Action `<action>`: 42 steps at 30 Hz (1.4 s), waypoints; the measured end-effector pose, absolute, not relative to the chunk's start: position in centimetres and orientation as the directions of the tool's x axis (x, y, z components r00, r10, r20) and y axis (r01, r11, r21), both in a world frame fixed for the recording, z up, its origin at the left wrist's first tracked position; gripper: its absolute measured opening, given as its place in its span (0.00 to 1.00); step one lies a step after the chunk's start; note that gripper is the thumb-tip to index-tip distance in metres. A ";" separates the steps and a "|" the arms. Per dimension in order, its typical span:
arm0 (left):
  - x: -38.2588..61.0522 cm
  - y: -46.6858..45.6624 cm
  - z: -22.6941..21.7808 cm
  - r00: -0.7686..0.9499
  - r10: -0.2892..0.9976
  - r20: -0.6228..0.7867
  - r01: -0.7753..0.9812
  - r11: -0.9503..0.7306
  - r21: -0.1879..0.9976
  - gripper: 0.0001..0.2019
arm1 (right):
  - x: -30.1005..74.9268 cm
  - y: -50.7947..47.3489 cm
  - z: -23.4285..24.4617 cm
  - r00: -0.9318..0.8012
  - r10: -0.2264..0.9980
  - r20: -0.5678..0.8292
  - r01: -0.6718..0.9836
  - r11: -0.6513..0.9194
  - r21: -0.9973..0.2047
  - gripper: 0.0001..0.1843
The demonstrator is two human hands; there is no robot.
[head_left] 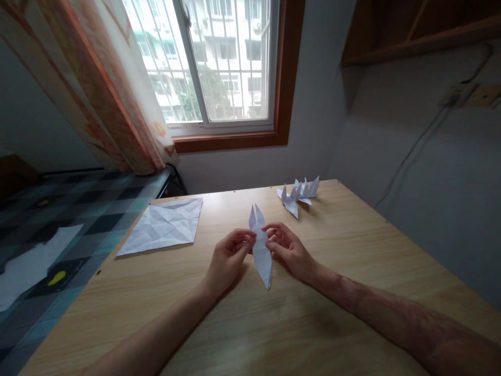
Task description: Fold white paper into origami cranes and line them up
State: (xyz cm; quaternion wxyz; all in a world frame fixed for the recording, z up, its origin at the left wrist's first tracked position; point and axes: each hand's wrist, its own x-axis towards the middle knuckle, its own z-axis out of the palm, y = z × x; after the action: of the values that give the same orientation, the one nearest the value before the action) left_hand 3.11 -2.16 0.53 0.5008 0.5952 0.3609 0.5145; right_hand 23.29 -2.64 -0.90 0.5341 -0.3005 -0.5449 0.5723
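Between my two hands is a piece of folded white paper (263,261), long and narrow, with two slim points at its far end and one broader point towards me. My left hand (235,248) pinches its left edge near the middle, thumb and fingers together. On the opposite edge, my right hand (287,248) grips the paper between thumb and index finger. Folded white paper cranes (299,196) stand grouped at the back right of the wooden table (219,334). At the back left lies a creased, unfolded white sheet (168,224).
Left of the table is a bed with a checked cover (78,193), and white paper (35,261) lies on it. A patterned curtain (97,94) hangs beside the barred window (235,68). A wooden shelf (426,42) and a cable (410,146) are on the right wall.
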 end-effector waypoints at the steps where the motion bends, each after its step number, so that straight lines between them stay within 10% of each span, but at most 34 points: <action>1: 3.0 -2.1 0.6 0.202 0.949 0.242 -0.077 -0.231 0.970 0.16 | 23.4 -2.7 -0.9 -0.260 0.938 0.228 -0.261 0.159 -0.952 0.17; 42: 3.1 -2.8 1.0 0.216 0.924 0.315 0.080 -0.338 0.938 0.13 | 23.3 -2.7 -1.3 -0.236 0.929 0.286 -0.175 0.249 -0.952 0.21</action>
State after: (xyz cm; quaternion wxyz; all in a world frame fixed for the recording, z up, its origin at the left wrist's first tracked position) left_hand 3.07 -2.75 0.97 0.4274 0.6520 0.3850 0.4939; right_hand 23.27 -2.75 -1.31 0.5286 -0.3206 -0.5875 0.5222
